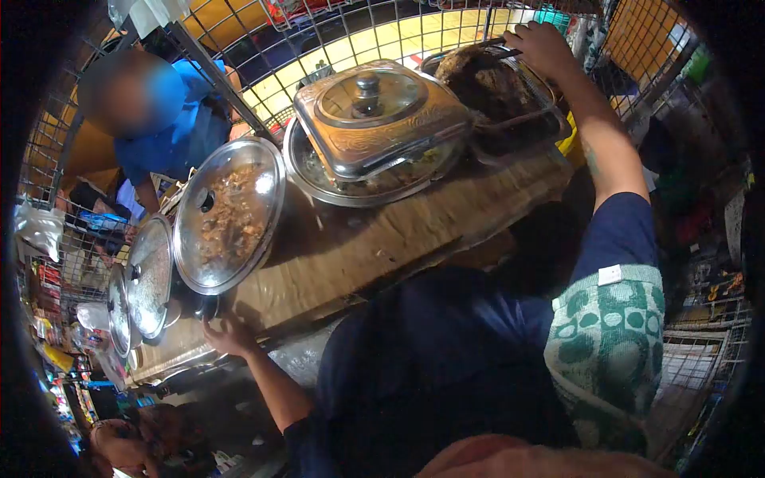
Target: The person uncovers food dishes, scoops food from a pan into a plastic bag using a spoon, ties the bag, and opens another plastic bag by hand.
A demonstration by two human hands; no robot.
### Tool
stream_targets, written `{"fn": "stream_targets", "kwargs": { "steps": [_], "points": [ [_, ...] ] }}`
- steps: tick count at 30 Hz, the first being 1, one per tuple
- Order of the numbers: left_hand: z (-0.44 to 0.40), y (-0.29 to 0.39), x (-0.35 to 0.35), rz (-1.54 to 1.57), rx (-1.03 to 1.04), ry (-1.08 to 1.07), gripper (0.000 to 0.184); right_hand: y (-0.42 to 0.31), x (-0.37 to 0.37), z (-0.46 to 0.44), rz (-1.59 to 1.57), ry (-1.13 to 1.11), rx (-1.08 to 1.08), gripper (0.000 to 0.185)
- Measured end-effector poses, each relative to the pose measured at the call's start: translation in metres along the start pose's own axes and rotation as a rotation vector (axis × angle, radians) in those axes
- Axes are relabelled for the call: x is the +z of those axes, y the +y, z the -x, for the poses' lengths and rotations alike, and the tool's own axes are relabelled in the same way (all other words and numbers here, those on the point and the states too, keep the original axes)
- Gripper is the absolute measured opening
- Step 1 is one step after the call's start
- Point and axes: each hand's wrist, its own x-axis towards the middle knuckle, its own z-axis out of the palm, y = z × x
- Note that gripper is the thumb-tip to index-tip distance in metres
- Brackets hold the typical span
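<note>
Steady the dark utensil [499, 42] your right hand [544, 49] grasps over the tray [550, 109] at the table's [374, 255] far-right corner; I can't tell if your left hand [230, 335] grips.

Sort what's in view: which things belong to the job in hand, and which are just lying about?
In hand, seemingly:
dark food tray, at right hand
large glass-lidded pot, by left hand

Lying about:
smaller glass-lidded pots
rectangular knobbed lid
patterned towel on shoulder
</note>
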Motion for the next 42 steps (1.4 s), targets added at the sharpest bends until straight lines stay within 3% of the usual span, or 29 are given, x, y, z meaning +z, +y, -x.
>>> {"fn": "stream_targets", "kwargs": {
  "steps": [4, 10, 12, 13, 16, 19, 20, 22, 25, 26, 30, 32, 33, 35, 37, 39, 40, 42],
  "points": [
    [0.0, -0.003, 0.003, -0.017, 0.0, 0.016, 0.042, 0.007, -0.005, 0.009, 0.048, -0.051, 0.105, 0.048],
    [0.001, 0.004, 0.001, -0.151, -0.022, -0.082, 0.044, 0.008, -0.044, 0.019, 0.058, 0.067, 0.206, 0.048],
    [0.002, 0.003, 0.004, -0.127, 0.023, -0.034, 0.043, -0.004, -0.094, 0.008, -0.039, -0.443, 0.489, 0.04],
    [0.003, 0.002, 0.005, -0.128, 0.026, -0.04, 0.043, -0.003, -0.095, 0.008, -0.039, -0.45, 0.488, 0.04],
    [0.002, -0.005, 0.008, -0.157, -0.008, -0.042, 0.041, -0.005, -0.117, 0.006, -0.444, -0.524, 0.627, 0.032],
    [0.002, -0.012, 0.01, -0.162, 0.012, -0.014, 0.041, 0.042, 0.043, 0.015, -0.781, -0.288, 0.348, 0.044],
    [0.002, -0.011, 0.009, -0.145, -0.002, -0.021, 0.041, 0.037, 0.028, 0.015, -0.779, -0.287, 0.344, 0.044],
    [0.001, -0.011, 0.008, -0.131, -0.021, -0.025, 0.041, 0.017, -0.022, 0.014, -1.245, -0.566, 0.59, 0.045],
    [0.001, -0.016, 0.006, -0.135, 0.01, -0.016, 0.05, 0.017, 0.026, 0.01, -1.062, -0.669, 0.536, 0.049],
    [0.001, -0.021, 0.007, -0.139, -0.011, -0.023, 0.048, 0.015, 0.046, 0.014, -1.147, -0.594, 0.519, 0.053],
    [0.0, -0.011, 0.003, -0.096, -0.037, -0.015, 0.045, 0.01, 0.009, 0.006, -1.12, -0.739, 0.591, 0.056],
    [-0.001, -0.01, 0.002, -0.094, -0.038, -0.012, 0.043, 0.017, 0.045, 0.009, -0.928, -0.403, 0.637, 0.058],
    [-0.001, -0.01, 0.003, -0.091, -0.044, -0.01, 0.042, 0.022, 0.042, 0.009, -0.931, -0.407, 0.639, 0.058],
    [-0.001, -0.009, 0.003, -0.074, -0.05, -0.019, 0.042, 0.043, 0.018, 0.008, -0.841, -0.688, 0.635, 0.062],
    [-0.001, -0.009, 0.005, -0.054, -0.058, -0.026, 0.042, 0.051, 0.036, 0.019, -0.793, -0.679, 0.644, 0.07],
    [0.0, -0.01, 0.005, -0.094, -0.063, -0.03, 0.044, 0.041, 0.063, 0.036, -0.568, -0.245, 0.719, 0.08],
    [0.0, -0.009, 0.005, -0.091, -0.063, -0.032, 0.044, 0.027, 0.002, 0.025, -0.623, -0.571, 0.712, 0.086],
    [-0.001, -0.006, 0.004, -0.071, -0.074, -0.025, 0.045, 0.005, 0.005, 0.042, -0.608, -0.482, 0.779, 0.085]
  ]
}}
